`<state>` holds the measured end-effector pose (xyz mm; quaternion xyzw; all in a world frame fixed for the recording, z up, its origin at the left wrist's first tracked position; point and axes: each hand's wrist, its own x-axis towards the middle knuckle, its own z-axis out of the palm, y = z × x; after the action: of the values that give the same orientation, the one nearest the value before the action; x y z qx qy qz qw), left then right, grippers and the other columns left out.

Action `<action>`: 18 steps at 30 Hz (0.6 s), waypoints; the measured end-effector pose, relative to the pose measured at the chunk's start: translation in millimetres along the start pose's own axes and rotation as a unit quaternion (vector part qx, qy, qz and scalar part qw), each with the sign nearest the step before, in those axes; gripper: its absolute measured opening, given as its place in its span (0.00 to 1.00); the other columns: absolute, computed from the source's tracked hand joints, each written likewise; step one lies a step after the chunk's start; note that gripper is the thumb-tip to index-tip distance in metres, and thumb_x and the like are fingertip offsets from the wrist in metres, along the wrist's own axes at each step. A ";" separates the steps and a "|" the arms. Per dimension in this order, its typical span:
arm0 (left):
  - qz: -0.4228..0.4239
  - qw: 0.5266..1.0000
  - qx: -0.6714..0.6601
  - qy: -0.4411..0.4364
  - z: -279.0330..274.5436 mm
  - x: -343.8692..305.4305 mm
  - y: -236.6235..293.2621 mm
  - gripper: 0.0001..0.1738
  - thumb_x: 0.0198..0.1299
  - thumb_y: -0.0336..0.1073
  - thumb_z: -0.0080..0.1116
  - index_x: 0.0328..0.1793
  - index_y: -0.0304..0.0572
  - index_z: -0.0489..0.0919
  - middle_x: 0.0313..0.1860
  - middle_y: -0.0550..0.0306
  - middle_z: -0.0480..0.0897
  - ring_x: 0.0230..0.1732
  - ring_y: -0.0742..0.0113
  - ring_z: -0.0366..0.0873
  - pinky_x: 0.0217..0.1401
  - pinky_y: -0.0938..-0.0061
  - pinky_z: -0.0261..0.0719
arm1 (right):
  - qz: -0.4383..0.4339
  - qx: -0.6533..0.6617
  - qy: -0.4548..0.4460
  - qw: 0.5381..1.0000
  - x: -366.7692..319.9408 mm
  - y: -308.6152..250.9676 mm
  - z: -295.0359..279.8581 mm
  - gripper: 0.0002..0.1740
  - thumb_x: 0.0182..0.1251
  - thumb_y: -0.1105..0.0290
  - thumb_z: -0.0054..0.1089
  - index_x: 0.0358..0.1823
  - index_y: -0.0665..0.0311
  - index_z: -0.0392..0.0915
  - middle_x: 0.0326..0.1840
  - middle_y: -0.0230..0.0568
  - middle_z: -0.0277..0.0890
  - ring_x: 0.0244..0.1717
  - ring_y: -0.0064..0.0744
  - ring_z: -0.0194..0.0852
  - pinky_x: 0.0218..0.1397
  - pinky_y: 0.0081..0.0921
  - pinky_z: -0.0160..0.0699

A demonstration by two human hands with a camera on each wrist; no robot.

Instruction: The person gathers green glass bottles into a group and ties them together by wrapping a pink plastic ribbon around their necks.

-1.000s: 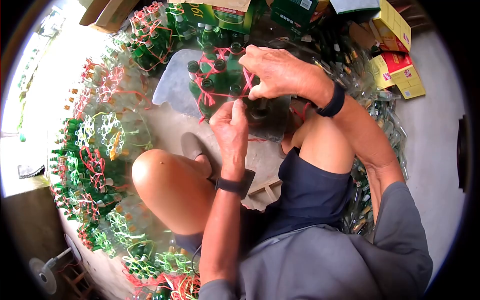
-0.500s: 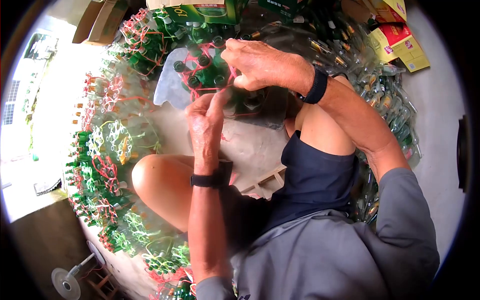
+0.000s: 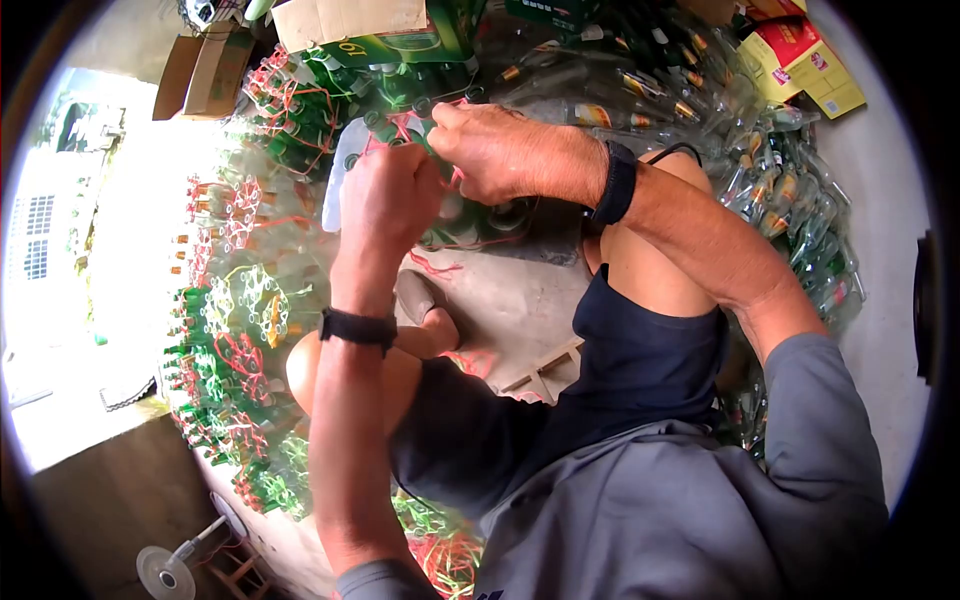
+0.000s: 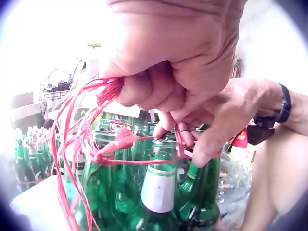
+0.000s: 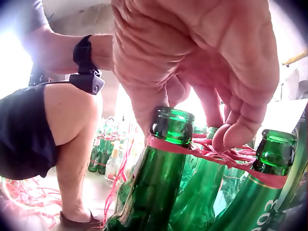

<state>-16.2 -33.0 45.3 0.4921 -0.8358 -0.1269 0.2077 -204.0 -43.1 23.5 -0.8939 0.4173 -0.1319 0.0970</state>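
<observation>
A cluster of green glass bottles (image 4: pixel 159 192) stands together, its necks tied round with pink plastic twine (image 4: pixel 130 161). My left hand (image 3: pixel 392 195) is a fist above the near side of the cluster, gripping a bunch of twine whose loose strands hang down in the left wrist view. Beside it, my right hand (image 3: pixel 510 155) bends over the bottle necks. In the right wrist view its curled fingers (image 5: pixel 240 134) pinch the twine between two bottle mouths (image 5: pixel 173 122). In the head view both hands hide much of the cluster.
Tied groups of bottles (image 3: pixel 240 300) line the left side. Loose clear bottles (image 3: pixel 800 220) pile up on the right. A green carton (image 3: pixel 400 35) stands behind the cluster, a yellow and red carton (image 3: pixel 810 65) at the far right. A fan (image 3: pixel 165 570) is at lower left.
My left hand has gone from pinching near the cluster's front to a fist over the bottle necks, moving up and left. My right hand stays by the necks. The head view has shifted.
</observation>
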 end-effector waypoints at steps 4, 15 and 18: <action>0.039 0.997 0.060 -0.014 3.3 20.9 -8.9 0.11 0.60 0.37 0.61 0.29 0.40 0.87 0.27 0.38 0.84 0.34 0.36 0.85 0.40 0.48 0.82 | -0.012 0.010 0.022 1.000 -0.9 1.5 2.0 0.17 0.55 0.71 0.72 0.41 0.76 0.79 0.51 0.56 0.74 0.53 0.58 0.80 0.56 0.45 0.85; -0.089 0.985 0.078 -0.129 8.5 22.3 -35.5 0.11 0.57 0.43 0.70 0.36 0.44 0.92 0.28 0.42 0.86 0.34 0.43 0.87 0.44 0.54 0.84 | -0.051 0.055 0.047 0.996 -6.3 13.2 6.4 0.14 0.52 0.71 0.72 0.36 0.70 0.78 0.47 0.54 0.73 0.50 0.57 0.79 0.53 0.47 0.82; -0.103 0.986 0.107 -0.073 12.0 11.4 -31.0 0.09 0.56 0.42 0.70 0.35 0.47 0.92 0.30 0.42 0.87 0.37 0.41 0.88 0.45 0.53 0.85 | -0.047 0.057 0.049 0.996 -5.7 13.5 6.5 0.14 0.52 0.71 0.71 0.36 0.69 0.78 0.47 0.54 0.73 0.50 0.58 0.79 0.53 0.46 0.82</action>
<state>-2.9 -57.9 24.3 0.5847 -0.8021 -0.0932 0.0782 -215.1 -46.9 12.7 -0.8978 0.3712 -0.2039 0.1210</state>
